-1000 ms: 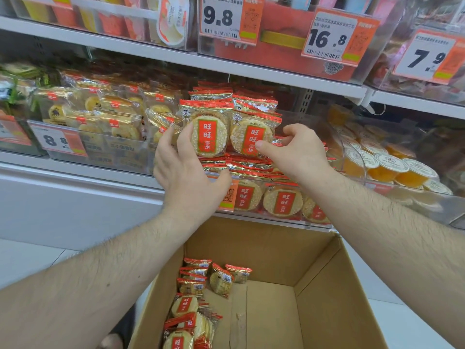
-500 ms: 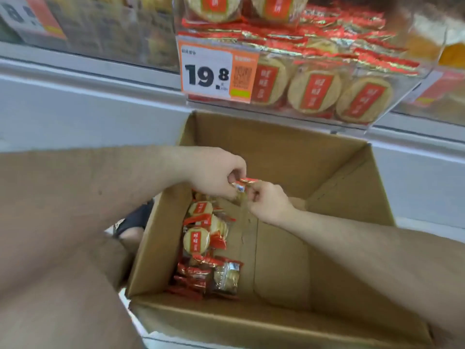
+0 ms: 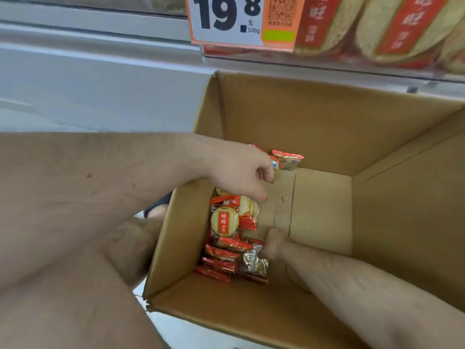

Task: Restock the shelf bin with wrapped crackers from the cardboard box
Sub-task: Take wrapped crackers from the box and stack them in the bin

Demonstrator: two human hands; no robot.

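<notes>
An open cardboard box (image 3: 327, 127) stands on the floor below the shelf. Several wrapped crackers (image 3: 225, 222) in red and gold packets lie along its left inner wall. My left hand (image 3: 241, 172) is down in the box's far left part, with its fingers curled round a cracker packet (image 3: 276, 167). One more packet (image 3: 288, 159) leans on the back wall just beyond it. My right hand (image 3: 273, 244) reaches low into the near end of the pile and touches a silver-backed packet (image 3: 254, 263); its fingers are hidden. The clear shelf bin (image 3: 377, 59) of crackers is above.
An orange and white price tag (image 3: 226, 18) reading 19.8 hangs on the bin's front. The right half of the box floor (image 3: 322, 210) is bare cardboard. A dark sandal on a foot (image 3: 157, 207) shows beside the box's left wall, on the pale floor.
Both hands left the shelf bin and dropped into the box. Since half a second ago my right hand has moved from the far end to the near end of the pile.
</notes>
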